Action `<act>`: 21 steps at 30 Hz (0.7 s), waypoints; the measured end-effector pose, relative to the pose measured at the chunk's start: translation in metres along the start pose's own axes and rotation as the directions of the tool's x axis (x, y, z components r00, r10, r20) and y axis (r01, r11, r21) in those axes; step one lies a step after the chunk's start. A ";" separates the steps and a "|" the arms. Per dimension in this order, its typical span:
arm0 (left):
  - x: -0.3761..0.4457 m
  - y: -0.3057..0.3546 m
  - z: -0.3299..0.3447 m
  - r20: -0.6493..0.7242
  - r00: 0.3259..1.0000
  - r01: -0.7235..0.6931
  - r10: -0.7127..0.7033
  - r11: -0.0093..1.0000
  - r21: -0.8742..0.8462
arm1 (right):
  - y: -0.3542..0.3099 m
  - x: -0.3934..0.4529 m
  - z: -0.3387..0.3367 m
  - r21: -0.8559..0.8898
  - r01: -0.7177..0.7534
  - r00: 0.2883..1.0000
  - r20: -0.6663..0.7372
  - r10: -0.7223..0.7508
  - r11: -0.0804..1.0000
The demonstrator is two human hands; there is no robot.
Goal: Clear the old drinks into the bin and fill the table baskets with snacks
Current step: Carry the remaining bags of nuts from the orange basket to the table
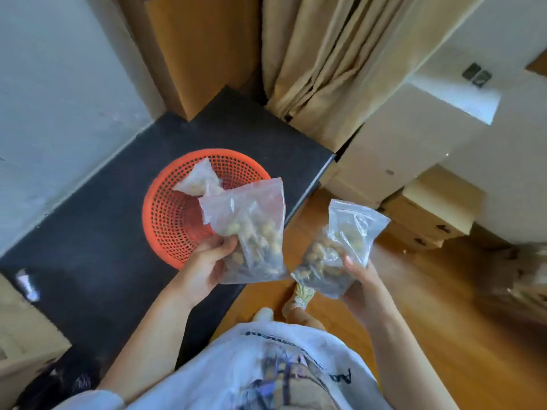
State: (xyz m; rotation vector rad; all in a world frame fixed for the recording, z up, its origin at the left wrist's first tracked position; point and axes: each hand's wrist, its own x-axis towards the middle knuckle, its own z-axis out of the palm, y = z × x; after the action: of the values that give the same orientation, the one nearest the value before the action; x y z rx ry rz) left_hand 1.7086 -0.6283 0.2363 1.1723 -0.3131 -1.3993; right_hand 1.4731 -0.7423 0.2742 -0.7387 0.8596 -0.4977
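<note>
An orange perforated basket (171,220) sits on the black table (97,232). One clear bag of snacks (201,180) lies inside it at the far rim. My left hand (204,267) grips a second clear zip bag of nuts (251,229) over the basket's near right edge. Beyond the table's edge, above the wooden floor, my right hand (359,279) holds a third zip bag of nuts (337,250).
Beige curtains (325,69) hang behind the table's far corner. White boxes (408,149) and brown cardboard boxes (429,211) stand on the floor to the right. A small shiny object (28,284) lies at the table's left edge, beside another carton (20,329).
</note>
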 end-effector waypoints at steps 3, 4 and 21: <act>0.005 -0.016 0.025 0.054 0.995 0.085 -0.086 0.996 0.016 | 0.013 -0.043 -0.023 -0.036 0.028 0.991 -0.133 -0.033 0.999; 0.005 -0.020 0.036 0.083 0.990 0.109 -0.110 0.994 0.024 | 0.019 -0.057 -0.030 -0.041 0.043 0.979 -0.197 -0.050 0.998; -0.109 -0.166 0.272 0.487 0.792 -0.037 -0.367 0.769 0.639 | 0.119 -0.341 -0.139 -0.050 0.433 0.313 -0.928 -0.201 0.900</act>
State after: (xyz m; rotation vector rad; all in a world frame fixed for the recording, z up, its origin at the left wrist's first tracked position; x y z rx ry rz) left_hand 1.3748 -0.6154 0.2796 1.2722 -1.2284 -1.8972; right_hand 1.1782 -0.4925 0.2928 -0.3598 1.7037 -1.4554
